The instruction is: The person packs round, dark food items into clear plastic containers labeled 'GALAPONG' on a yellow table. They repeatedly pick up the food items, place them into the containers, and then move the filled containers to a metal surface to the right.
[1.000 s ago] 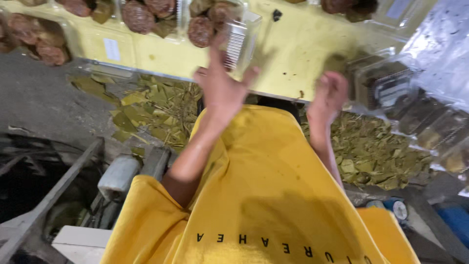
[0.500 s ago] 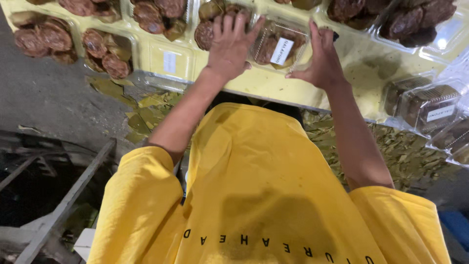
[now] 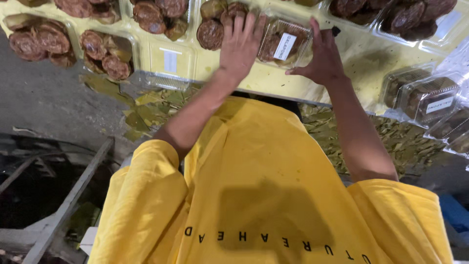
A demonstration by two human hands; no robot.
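Reaching across the yellow surface (image 3: 146,54), I have both hands on a clear box (image 3: 285,45) of brown cakes with a white label on its lid. It sits near the middle of the surface, just beside a loose cake (image 3: 211,34) and among other open and shut boxes. My left hand (image 3: 240,46) lies flat, fingers (image 3: 249,27) spread wide, resting across the box's left edge and that cake. My right hand (image 3: 320,61) cups the box's right side, fingers narrow and curved against it, not closed around it. I judge the box light, thin and springy, its plastic slick and easy to crush, and the cakes inside soft enough to crumble. The best hold looks to be at the two side rims, squeezed gently, never down on the lid. Dry leaves (image 3: 342,132) litter the floor below.
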